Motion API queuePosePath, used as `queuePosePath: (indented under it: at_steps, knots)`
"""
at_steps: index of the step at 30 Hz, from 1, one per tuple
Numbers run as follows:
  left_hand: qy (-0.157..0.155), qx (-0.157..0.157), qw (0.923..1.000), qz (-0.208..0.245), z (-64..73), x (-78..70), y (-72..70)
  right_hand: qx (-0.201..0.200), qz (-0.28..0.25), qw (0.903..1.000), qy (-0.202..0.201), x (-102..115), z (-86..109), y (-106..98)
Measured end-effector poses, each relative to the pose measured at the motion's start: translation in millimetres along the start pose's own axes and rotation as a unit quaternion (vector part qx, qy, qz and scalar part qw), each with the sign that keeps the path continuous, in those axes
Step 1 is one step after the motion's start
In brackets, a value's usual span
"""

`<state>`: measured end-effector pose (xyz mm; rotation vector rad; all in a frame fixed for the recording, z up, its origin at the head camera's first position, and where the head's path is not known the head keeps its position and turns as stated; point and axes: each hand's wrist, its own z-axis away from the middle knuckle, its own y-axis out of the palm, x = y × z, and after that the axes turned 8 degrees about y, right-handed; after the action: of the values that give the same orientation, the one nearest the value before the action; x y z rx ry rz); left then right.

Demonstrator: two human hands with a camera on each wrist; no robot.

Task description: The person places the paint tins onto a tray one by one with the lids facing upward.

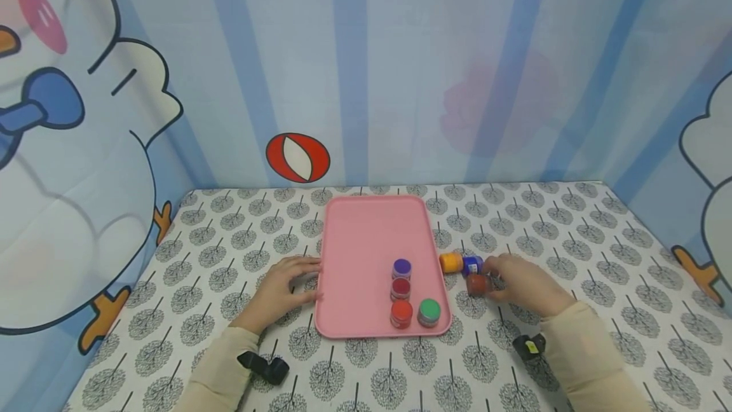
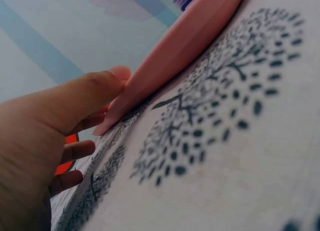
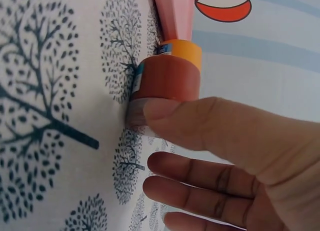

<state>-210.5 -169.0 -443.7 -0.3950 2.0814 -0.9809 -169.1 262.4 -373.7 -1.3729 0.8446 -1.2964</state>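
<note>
My right hand [image 1: 523, 285] has its thumb and index finger at a small brown jar [image 1: 476, 285] lying on its side on the cloth. In the right wrist view the thumb presses the clear end of this brown jar [image 3: 167, 81], and the other fingers hang loosely bent below. Beside it lie a blue jar [image 1: 472, 265] and an orange jar [image 1: 451, 262]. My left hand [image 1: 280, 291] rests at the left rim of a pink tray [image 1: 366, 227], thumb and fingertips touching its edge. The left wrist view shows the thumb against the tray's side [image 2: 165, 51].
Inside the tray stand a purple-topped jar [image 1: 402, 268], a dark red one [image 1: 401, 289], a bright red one [image 1: 401, 314] and a green-topped one [image 1: 429, 313]. A tree-print cloth [image 1: 229, 259] covers the table; a patterned curtain [image 1: 400, 68] hangs behind.
</note>
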Motion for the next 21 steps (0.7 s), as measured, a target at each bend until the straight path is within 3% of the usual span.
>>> queuePosePath:
  at_steps: [21]
  knots:
    - [-0.008, 0.007, 0.9999, -0.005, 0.2, -1.8, -0.8, 0.007, -0.013, 0.9999, 0.0, 4.5, 2.1, -2.6]
